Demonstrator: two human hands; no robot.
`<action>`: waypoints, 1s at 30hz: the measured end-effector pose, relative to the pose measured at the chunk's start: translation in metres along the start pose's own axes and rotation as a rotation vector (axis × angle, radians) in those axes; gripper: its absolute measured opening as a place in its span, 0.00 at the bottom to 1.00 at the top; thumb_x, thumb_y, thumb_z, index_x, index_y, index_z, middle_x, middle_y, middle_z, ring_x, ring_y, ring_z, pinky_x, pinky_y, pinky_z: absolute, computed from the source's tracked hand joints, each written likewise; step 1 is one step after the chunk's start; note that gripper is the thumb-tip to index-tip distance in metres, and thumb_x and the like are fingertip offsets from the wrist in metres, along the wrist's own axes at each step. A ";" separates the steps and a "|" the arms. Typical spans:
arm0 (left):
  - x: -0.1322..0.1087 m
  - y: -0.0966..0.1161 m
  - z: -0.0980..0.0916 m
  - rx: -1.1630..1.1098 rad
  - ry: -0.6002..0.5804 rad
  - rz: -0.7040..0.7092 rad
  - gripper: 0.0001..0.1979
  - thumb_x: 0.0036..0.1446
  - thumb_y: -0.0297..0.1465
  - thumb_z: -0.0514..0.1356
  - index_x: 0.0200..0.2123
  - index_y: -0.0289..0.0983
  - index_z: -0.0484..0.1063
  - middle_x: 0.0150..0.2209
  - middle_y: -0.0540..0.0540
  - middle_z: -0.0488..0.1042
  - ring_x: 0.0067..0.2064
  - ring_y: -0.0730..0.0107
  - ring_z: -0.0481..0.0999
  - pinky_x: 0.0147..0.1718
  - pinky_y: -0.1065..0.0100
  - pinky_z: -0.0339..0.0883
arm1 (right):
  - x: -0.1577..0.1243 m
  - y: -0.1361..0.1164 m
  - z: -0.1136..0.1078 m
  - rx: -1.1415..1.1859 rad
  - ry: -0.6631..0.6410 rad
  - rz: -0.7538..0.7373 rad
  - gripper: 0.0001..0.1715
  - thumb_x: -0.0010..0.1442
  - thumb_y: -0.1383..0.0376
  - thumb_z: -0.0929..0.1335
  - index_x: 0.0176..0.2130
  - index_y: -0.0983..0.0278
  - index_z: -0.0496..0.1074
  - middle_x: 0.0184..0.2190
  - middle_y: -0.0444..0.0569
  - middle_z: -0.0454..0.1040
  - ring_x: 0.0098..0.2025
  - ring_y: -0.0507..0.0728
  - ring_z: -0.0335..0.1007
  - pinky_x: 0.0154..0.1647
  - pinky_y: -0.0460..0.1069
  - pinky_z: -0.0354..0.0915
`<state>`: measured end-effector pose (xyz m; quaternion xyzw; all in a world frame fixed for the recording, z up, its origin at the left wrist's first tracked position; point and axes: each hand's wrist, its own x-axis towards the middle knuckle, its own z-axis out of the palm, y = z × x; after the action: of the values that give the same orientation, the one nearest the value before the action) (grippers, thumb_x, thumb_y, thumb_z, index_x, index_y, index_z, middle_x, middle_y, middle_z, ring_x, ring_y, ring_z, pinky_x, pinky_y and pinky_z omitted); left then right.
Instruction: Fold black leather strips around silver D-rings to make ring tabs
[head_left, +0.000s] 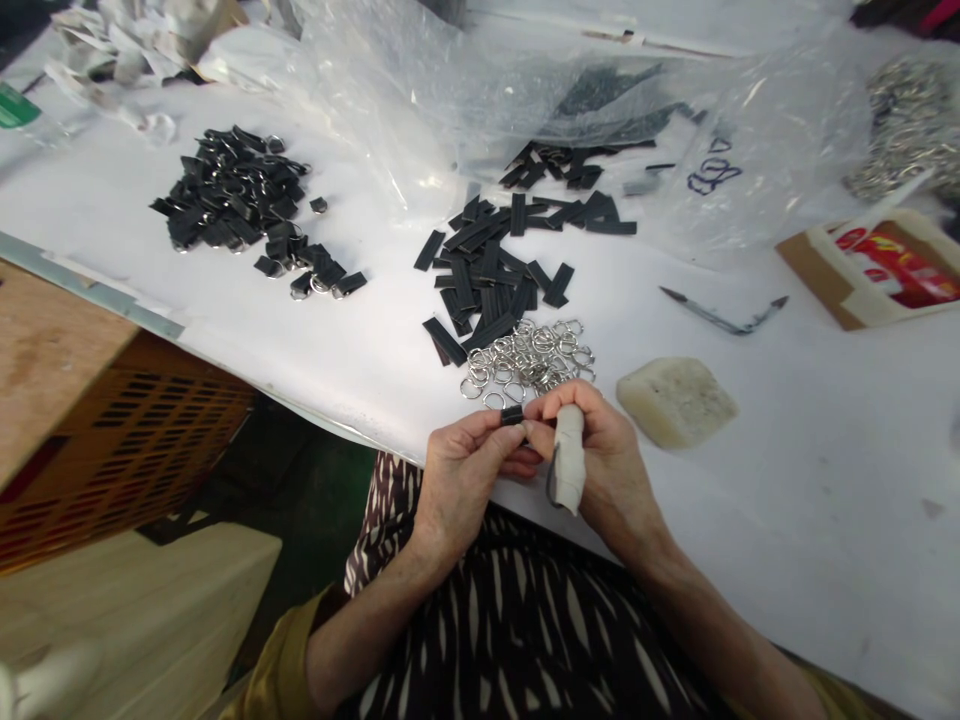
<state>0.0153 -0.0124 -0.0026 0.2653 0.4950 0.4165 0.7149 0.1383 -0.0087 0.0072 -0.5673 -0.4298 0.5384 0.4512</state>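
Close to the table's front edge, my left hand (466, 478) is closed, thumb and fingers pinching a small black strip (512, 414). My right hand (606, 462) meets it there, its fingertips closed at the strip's right end. A pale, cloth- or tape-wrapped cylinder (570, 460) with a dark curved piece lies along my right fingers; whether it is a tool handle or a wrapped finger I cannot tell. Just beyond my hands is a heap of silvery metal rings (532, 352). Behind the rings lie many loose black strips (487, 270).
Black strips fitted with rings are piled (232, 190) at the left. A clear plastic bag (720, 180) spreads across the back. To the right are a yellowish block (675, 402), tweezers (724, 318), a cardboard box (832, 275) and more metal rings (907, 120). An orange crate (127, 430) stands lower left.
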 end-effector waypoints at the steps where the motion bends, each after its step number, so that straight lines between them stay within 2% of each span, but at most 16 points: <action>1: 0.000 0.000 0.000 0.007 -0.013 0.001 0.06 0.54 0.31 0.62 0.33 0.33 0.77 0.27 0.47 0.78 0.29 0.68 0.78 0.32 0.69 0.75 | 0.000 0.000 0.000 0.009 -0.002 0.011 0.09 0.52 0.68 0.70 0.29 0.62 0.63 0.32 0.44 0.69 0.28 0.52 0.63 0.26 0.45 0.61; 5: 0.000 -0.001 -0.002 0.011 -0.035 0.009 0.07 0.55 0.30 0.61 0.35 0.33 0.77 0.29 0.46 0.79 0.29 0.70 0.78 0.32 0.70 0.74 | -0.001 0.001 0.000 0.021 -0.004 0.021 0.09 0.53 0.67 0.70 0.29 0.62 0.63 0.32 0.44 0.69 0.28 0.52 0.63 0.26 0.46 0.61; 17: 0.001 0.000 -0.004 -0.044 -0.012 -0.037 0.06 0.53 0.30 0.63 0.28 0.33 0.74 0.26 0.48 0.77 0.27 0.72 0.77 0.28 0.75 0.73 | -0.004 0.002 0.002 -0.039 0.004 -0.002 0.08 0.54 0.67 0.68 0.29 0.62 0.62 0.32 0.43 0.69 0.30 0.52 0.61 0.28 0.45 0.60; 23: 0.003 -0.002 -0.004 -0.037 -0.028 -0.020 0.05 0.55 0.30 0.62 0.31 0.33 0.75 0.27 0.48 0.77 0.27 0.71 0.78 0.28 0.74 0.73 | -0.004 0.002 0.002 -0.057 0.001 -0.018 0.08 0.55 0.67 0.68 0.29 0.62 0.62 0.33 0.43 0.69 0.31 0.52 0.62 0.27 0.45 0.60; 30: 0.002 0.003 -0.007 -0.071 0.003 -0.044 0.05 0.53 0.29 0.62 0.29 0.32 0.74 0.25 0.47 0.77 0.25 0.71 0.77 0.26 0.74 0.73 | -0.008 -0.008 -0.011 -0.152 -0.051 -0.076 0.08 0.56 0.66 0.69 0.29 0.61 0.64 0.33 0.43 0.72 0.33 0.52 0.66 0.31 0.45 0.62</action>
<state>0.0081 -0.0097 -0.0042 0.2283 0.4868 0.4183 0.7321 0.1488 -0.0151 0.0173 -0.5691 -0.5019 0.5011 0.4160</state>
